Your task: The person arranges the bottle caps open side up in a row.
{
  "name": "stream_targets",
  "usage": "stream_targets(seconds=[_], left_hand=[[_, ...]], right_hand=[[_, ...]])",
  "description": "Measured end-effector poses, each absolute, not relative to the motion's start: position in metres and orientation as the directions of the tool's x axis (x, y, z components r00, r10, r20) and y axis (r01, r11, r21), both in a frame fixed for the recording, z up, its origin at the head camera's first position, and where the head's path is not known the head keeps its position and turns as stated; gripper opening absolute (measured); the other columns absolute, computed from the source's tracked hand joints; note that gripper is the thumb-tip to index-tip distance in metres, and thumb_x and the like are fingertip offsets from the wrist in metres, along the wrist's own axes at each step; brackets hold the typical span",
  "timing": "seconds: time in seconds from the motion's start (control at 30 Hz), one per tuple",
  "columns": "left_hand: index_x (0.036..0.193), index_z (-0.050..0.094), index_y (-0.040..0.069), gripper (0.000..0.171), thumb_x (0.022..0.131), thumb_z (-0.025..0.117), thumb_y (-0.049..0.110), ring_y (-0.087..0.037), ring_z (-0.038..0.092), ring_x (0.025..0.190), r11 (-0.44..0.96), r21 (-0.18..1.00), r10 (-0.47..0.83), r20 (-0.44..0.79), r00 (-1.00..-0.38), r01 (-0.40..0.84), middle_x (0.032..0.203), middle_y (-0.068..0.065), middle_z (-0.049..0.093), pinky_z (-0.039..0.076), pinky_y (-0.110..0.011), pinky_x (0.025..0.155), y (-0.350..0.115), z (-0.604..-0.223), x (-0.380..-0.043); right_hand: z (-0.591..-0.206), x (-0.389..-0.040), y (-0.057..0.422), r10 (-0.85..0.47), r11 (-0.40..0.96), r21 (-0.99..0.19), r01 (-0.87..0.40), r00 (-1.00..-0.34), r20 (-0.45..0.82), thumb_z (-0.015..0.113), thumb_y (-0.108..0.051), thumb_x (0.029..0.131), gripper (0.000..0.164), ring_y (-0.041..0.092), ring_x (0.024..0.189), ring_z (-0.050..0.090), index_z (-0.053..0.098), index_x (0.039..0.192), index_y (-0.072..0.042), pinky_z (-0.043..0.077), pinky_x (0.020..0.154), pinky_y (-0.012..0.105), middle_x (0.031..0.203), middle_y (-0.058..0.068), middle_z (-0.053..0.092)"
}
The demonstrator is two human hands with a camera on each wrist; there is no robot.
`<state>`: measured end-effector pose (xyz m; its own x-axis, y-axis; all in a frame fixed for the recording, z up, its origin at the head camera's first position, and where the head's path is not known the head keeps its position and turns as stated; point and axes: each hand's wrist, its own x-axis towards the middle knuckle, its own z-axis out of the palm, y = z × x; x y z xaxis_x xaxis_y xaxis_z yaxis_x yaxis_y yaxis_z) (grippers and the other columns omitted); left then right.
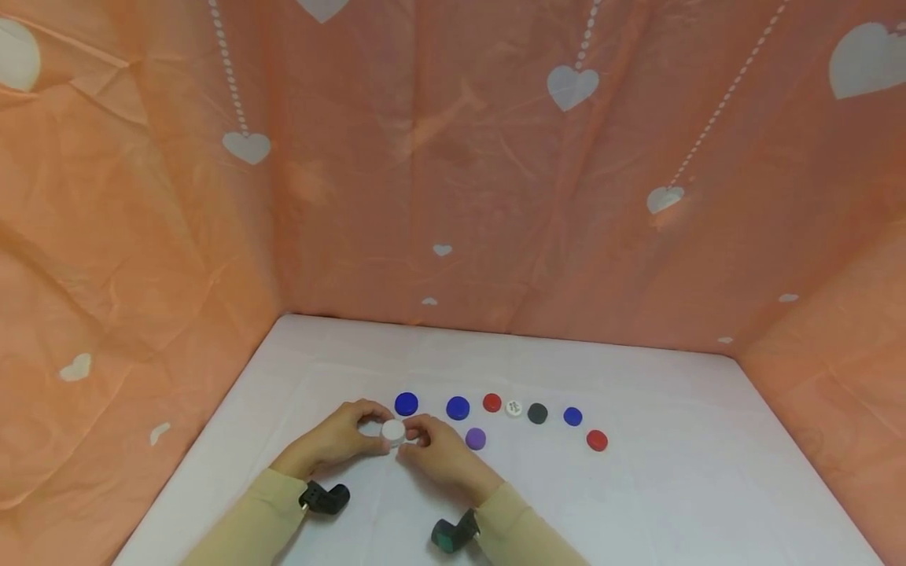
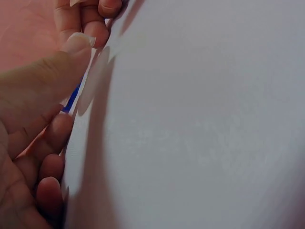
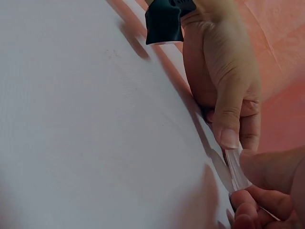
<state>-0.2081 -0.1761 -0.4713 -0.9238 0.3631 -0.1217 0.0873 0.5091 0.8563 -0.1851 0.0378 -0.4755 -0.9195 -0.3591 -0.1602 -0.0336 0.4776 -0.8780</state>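
Note:
A white bottle cap is held between both hands just over the white table. From the left, the left hand pinches its rim between thumb and fingers. The thumb and fingers of the right hand pinch the opposite side. In the right wrist view the cap is tilted edge-on and its ridged side shows. Closest beyond the hands lies a blue cap. A purple cap lies to the right of the right hand.
Along the table to the right lie a second blue cap, a red cap, a white patterned cap, a dark grey cap, a smaller blue cap and another red cap. An orange curtain surrounds the table.

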Motion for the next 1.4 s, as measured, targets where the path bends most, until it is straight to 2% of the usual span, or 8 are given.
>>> stream_targets(seconds=[0.13,0.4,0.67,0.97,1.23,1.4], left_hand=[[0.111,0.066,0.014,0.037,0.079,0.081,0.023,-0.022,0.052,0.108,0.48,0.871,0.412,-0.123,-0.903,0.1,0.102,0.001,0.063,0.034,-0.047,0.096,-0.178,-0.469,-0.21],[0.113,0.067,0.012,0.038,0.079,0.081,0.025,-0.02,0.052,0.104,0.448,0.89,0.452,-0.144,-0.88,0.084,0.099,0.0,0.064,0.037,-0.042,0.092,-0.18,-0.469,-0.21],[0.112,0.066,0.009,0.037,0.081,0.079,0.023,-0.02,0.054,0.1,0.401,0.915,0.479,-0.17,-0.861,0.042,0.099,-0.003,0.065,0.041,-0.035,0.086,-0.18,-0.47,-0.209],[0.111,0.071,0.008,0.033,0.083,0.078,0.025,-0.019,0.056,0.097,0.385,0.922,0.489,-0.181,-0.853,0.025,0.099,-0.003,0.067,0.045,-0.034,0.082,-0.181,-0.471,-0.205],[0.111,0.072,0.008,0.031,0.086,0.075,0.025,-0.016,0.059,0.099,0.364,0.931,0.495,-0.177,-0.851,0.018,0.106,-0.005,0.07,0.048,-0.031,0.083,-0.183,-0.473,-0.199],[0.113,0.072,0.009,0.031,0.087,0.074,0.026,-0.016,0.061,0.098,0.38,0.924,0.511,-0.166,-0.844,0.048,0.105,-0.004,0.07,0.048,-0.031,0.083,-0.186,-0.472,-0.196]], right_hand=[[-0.476,-0.186,0.039,-0.354,0.471,-0.882,-0.027,-0.921,-0.161,0.069,-0.023,0.09,0.032,0.012,0.088,0.051,0.06,0.12,-0.015,0.043,0.081,0.033,0.099,-0.008,0.058],[-0.477,-0.186,0.04,-0.346,0.43,-0.903,-0.018,-0.927,-0.146,0.065,-0.02,0.092,0.019,0.013,0.087,0.053,0.06,0.11,-0.014,0.044,0.081,0.034,0.094,-0.005,0.059],[-0.475,-0.185,0.04,-0.347,0.416,-0.909,-0.019,-0.928,-0.14,0.065,-0.023,0.093,0.018,0.013,0.085,0.053,0.059,0.107,-0.014,0.043,0.078,0.032,0.093,-0.004,0.059],[-0.478,-0.177,0.044,-0.346,0.476,-0.878,-0.056,-0.93,-0.128,0.063,-0.037,0.094,0.016,0.013,0.078,0.051,0.059,0.097,-0.022,0.04,0.069,0.032,0.083,-0.003,0.055],[-0.478,-0.171,0.043,-0.359,0.478,-0.871,-0.114,-0.93,-0.076,0.06,-0.037,0.096,0.016,0.01,0.075,0.051,0.061,0.094,-0.021,0.041,0.067,0.028,0.08,-0.006,0.056],[-0.478,-0.171,0.043,-0.369,0.468,-0.873,-0.137,-0.928,-0.052,0.061,-0.037,0.095,0.017,0.01,0.074,0.051,0.062,0.095,-0.019,0.041,0.067,0.028,0.08,-0.006,0.056]])
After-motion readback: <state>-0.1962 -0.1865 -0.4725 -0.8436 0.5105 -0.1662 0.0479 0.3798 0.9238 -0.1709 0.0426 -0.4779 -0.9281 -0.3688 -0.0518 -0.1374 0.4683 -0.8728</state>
